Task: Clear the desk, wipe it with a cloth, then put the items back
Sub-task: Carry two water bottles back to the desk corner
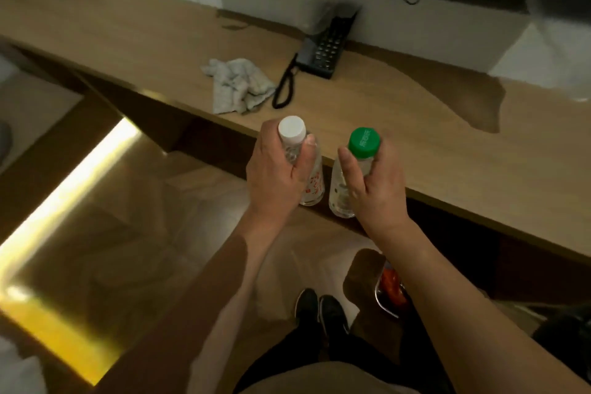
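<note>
The white-capped bottle (pixel 315 176) is largely covered by the left hand (pixel 278 169). The green cap's (pixel 364 139) lettering is blurred. The desk (pixel 479 169) is cut off at right.

Dim, soft-focus wide-angle view, edges warped; bright yellow light strip (pixel 64 201) lower left.

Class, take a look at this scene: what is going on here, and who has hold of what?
A person stands at a wooden desk with a clear bottle in each hand. The left hand grips the white-capped bottle near its neck; the right hand grips the green-capped bottle the same way. Both bottles hang at the desk's front edge. On the desk lie a crumpled grey cloth and, beside it, a black telephone.
</note>
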The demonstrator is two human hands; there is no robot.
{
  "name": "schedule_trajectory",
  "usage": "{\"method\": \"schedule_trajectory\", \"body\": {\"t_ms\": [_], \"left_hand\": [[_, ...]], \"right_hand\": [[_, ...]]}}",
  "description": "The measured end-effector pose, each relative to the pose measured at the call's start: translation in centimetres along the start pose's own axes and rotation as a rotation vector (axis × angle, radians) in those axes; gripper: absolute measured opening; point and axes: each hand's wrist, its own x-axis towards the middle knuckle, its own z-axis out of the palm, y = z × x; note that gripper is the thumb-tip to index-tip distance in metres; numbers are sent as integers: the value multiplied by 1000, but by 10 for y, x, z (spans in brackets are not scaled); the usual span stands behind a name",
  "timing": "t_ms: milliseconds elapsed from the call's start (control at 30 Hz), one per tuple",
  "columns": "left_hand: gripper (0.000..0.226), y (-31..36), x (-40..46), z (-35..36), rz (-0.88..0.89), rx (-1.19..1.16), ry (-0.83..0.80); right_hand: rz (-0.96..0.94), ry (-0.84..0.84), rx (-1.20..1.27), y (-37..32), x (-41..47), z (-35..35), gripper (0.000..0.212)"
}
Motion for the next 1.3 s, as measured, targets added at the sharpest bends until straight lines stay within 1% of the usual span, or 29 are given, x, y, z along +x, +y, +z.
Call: {"method": "schedule_trajectory", "body": {"t_ms": [133, 200, 267, 333, 433, 500, 600, 700, 867, 1033, 1167, 1300], "left_hand": [[44, -13, -6, -48, -87, 94, 147], [45, -22, -11, -73, -165, 142, 220], [45, -32, -18, -98, -232, 157, 286], [43, -44, -25, -122, -247, 202, 365], [46, -64, -36, -155, -308, 264, 463], [48, -80, -40, -177, -346, 301, 508], [44, -107, -40, -212, -358, 315, 566], [41, -132, -33, -248, -369, 346, 592], [45, -172, -7, -311, -323, 398, 572], [46, -200, 17, -347, -323, 428, 613], [43, -236, 46, -371, -348, 425, 625], [47, -282, 85, -393, -354, 432, 611]], "right_hand": [[-95, -158, 99, -22, 13, 40, 33], [-162, -201, 120, -37, 15, 64, 31], [-205, -250, 153, -54, 14, 87, 35], [-226, -313, 190, -70, 14, 110, 38], [-251, -428, 212, -92, 10, 149, 35], [-248, -489, 240, -106, 7, 175, 38], [-273, -542, 288, -128, 3, 217, 35], [-281, -561, 288, -151, 2, 258, 39], [-300, -499, 331, -195, 8, 319, 36], [-317, -501, 342, -220, 24, 362, 38], [-340, -531, 357, -235, 44, 410, 27], [-362, -553, 365, -247, 78, 469, 32]]}}
